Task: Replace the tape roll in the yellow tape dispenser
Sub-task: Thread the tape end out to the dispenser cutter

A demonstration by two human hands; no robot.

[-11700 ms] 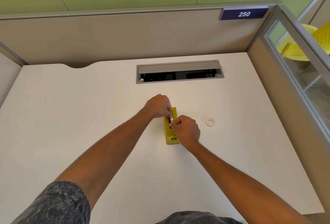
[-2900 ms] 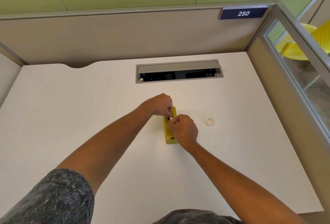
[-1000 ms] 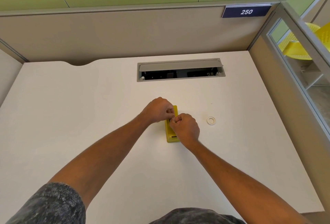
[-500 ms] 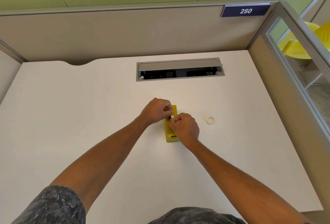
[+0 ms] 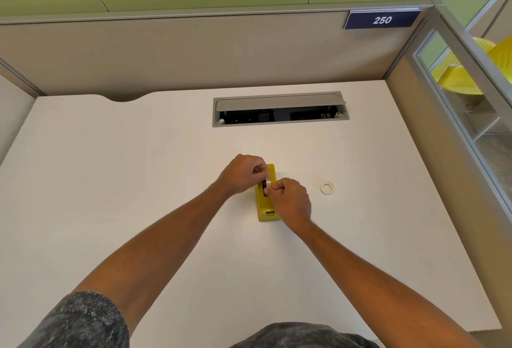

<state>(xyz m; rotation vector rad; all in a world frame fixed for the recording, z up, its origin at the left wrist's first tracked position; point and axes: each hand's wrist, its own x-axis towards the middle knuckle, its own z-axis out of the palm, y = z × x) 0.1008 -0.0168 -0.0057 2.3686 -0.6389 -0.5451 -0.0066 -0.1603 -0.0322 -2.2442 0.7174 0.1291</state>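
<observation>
Little has shifted over the last seconds: both hands stay bunched over the dispenser, though the pale roll now shows more plainly between the fingertips than a moment ago.

Around it all stands a beige cubicle wall (image 5: 194, 51) with a "250" sign (image 5: 381, 20), green panels above. The white desk (image 5: 110, 181) is smooth and bare, with an open cable tray (image 5: 279, 109) at the back.

The yellow dispenser (image 5: 266, 210) lies flat mid-desk. The left hand (image 5: 242, 175) and right hand (image 5: 291, 200) both pinch the tape roll (image 5: 267, 182) over its slot. A spent ring (image 5: 327, 188) lies apart to the right.

I judge the roll could seat crooked or slip, since nothing pins the light dispenser on that slick top.
</observation>
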